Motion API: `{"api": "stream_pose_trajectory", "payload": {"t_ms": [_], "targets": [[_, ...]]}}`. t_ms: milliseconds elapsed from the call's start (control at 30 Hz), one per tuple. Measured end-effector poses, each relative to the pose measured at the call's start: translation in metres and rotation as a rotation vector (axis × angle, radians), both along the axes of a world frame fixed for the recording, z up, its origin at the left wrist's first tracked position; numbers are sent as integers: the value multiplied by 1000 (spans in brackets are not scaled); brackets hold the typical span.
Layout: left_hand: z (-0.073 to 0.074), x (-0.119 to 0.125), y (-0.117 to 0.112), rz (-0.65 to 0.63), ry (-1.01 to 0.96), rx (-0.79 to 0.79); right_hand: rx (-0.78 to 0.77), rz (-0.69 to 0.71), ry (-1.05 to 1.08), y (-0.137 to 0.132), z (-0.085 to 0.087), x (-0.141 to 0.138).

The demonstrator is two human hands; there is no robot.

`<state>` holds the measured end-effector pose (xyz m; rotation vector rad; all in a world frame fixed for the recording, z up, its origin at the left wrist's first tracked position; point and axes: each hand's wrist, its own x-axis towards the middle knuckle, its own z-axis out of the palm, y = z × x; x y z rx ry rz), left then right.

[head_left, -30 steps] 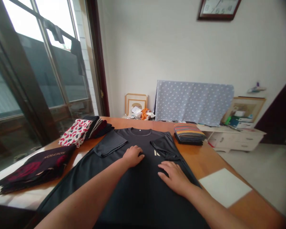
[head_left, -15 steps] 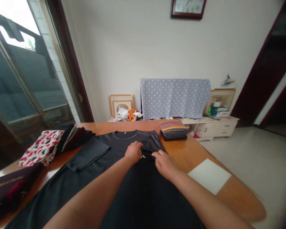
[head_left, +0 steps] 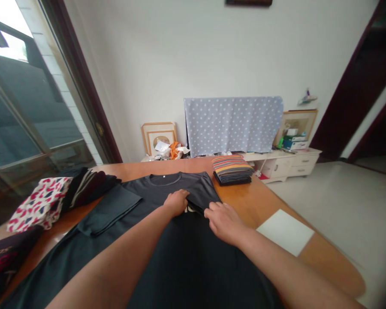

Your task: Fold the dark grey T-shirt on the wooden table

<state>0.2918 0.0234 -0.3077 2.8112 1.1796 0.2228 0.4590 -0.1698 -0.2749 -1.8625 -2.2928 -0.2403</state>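
A dark T-shirt (head_left: 154,195) lies spread on the wooden table, its round neckline at the far side. On its left, one sleeve (head_left: 116,208) lies flat with the open end toward the middle. My left hand (head_left: 177,202) pinches the edge of the shirt's right sleeve. Closed on the other end of that sleeve edge is my right hand (head_left: 223,219), a short way to the right and nearer. Between the hands the cloth is lifted slightly, and a bit of pale print shows below it. My own dark clothing hides the shirt's lower part.
A stack of folded clothes (head_left: 233,169), striped on top, sits at the table's far right. Further folded clothes (head_left: 40,201) line the left side. A white sheet (head_left: 286,231) lies near the right edge. Beyond stands a low white cabinet (head_left: 284,167) with a dotted cloth (head_left: 233,124).
The view has tilted down and shifted slightly. My hands keep hold of the sleeve edge, now a little farther apart, and more of the pale print shows between them.
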Motion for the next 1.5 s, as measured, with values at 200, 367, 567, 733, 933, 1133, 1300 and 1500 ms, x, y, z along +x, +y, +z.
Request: {"api": "stream_pose_trajectory", "payload": {"t_ms": [200,367,567,733,933,1133,1300,1500], "targets": [[2,-2,1,-6,-30,31,-36,-94,181,-16,-8,13],[4,-7,-1,14,-29,65,-32,-122,200,-16,-8,18],[3,-23,-6,55,-23,68,-89,-164,238,-24,-6,12],[3,-49,-27,62,-72,42,-142,-161,235,-38,-7,7],[8,-103,-73,57,-123,-25,-32,-154,324,-68,-4,-12],[15,-184,-135,74,-201,-42,9,-191,432,-108,-14,-47],[15,-247,-187,190,-244,15,15,-251,423,-128,-37,-68],[-5,-298,-225,318,-295,133,-13,-322,192,-139,-50,-83]]}}
